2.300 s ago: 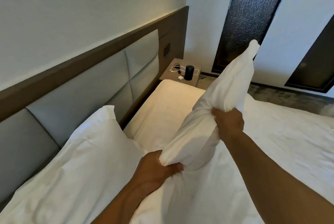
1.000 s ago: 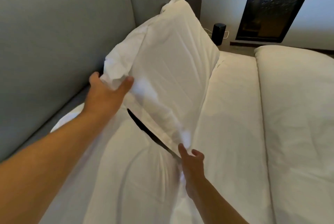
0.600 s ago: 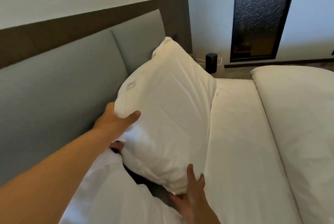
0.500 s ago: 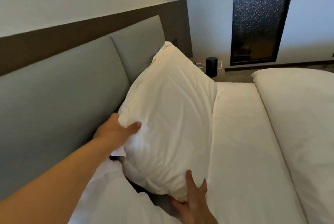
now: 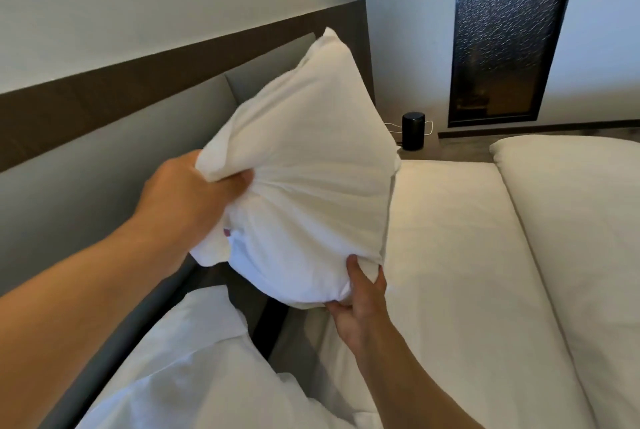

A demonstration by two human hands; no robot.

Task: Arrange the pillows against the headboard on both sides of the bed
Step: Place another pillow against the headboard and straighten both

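A white pillow [image 5: 311,179] is held up on end in front of the grey padded headboard [image 5: 79,193], lifted off the mattress. My left hand [image 5: 187,196] grips its near left edge, bunching the cover. My right hand [image 5: 360,300] pinches its lower right corner from below. A second white pillow [image 5: 194,369] lies flat along the headboard at the bottom left, under my left arm. The far corner of the held pillow reaches up past the headboard's grey panel.
The white-sheeted mattress [image 5: 457,276] stretches to the right, with a folded white duvet [image 5: 581,227] along its right side. A black cylindrical speaker [image 5: 413,131] with a white cable stands on the bedside table beyond the bed. A dark textured glass panel [image 5: 509,30] is on the far wall.
The pillow has risen off the mattress and come toward me. My left hand now bunches its edge tighter, and my right hand has shifted from pressing the bottom to pinching the corner.
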